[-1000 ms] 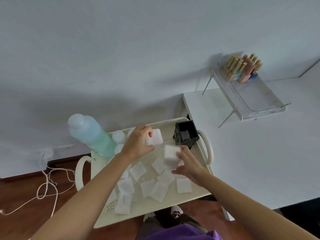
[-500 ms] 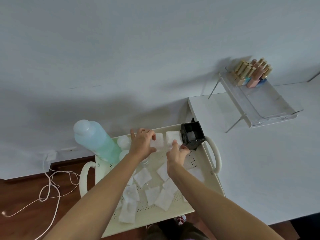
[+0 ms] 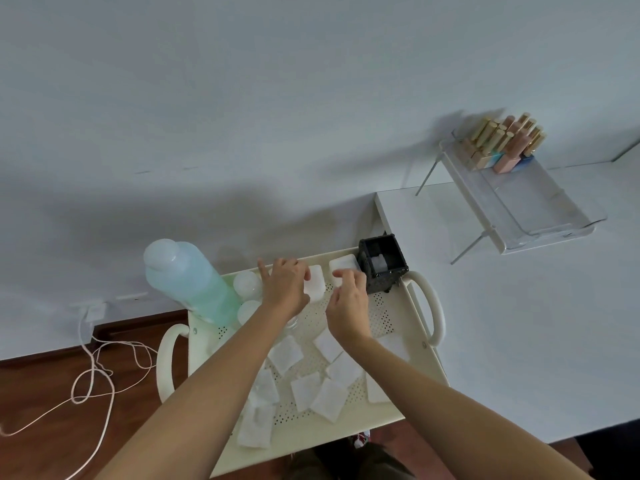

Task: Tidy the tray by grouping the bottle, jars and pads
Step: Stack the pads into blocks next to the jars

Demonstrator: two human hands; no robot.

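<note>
Two surfaces: perforated cream tray (image 3: 388,327), white table (image 3: 519,323) beside it.

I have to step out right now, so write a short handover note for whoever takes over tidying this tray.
Left hand: resting on a white pad stack at the tray's far edge; grip unclear.
Right hand: fingers on a second pad stack beside the black box.
Bottle stands upright in the far left corner, with two round jars next to it.
Done: bottle and jars grouped; two pad stacks lined up along the far edge of the tray.
Left: many loose pads lie scattered over the near half; gather and stack them with the others.
</note>
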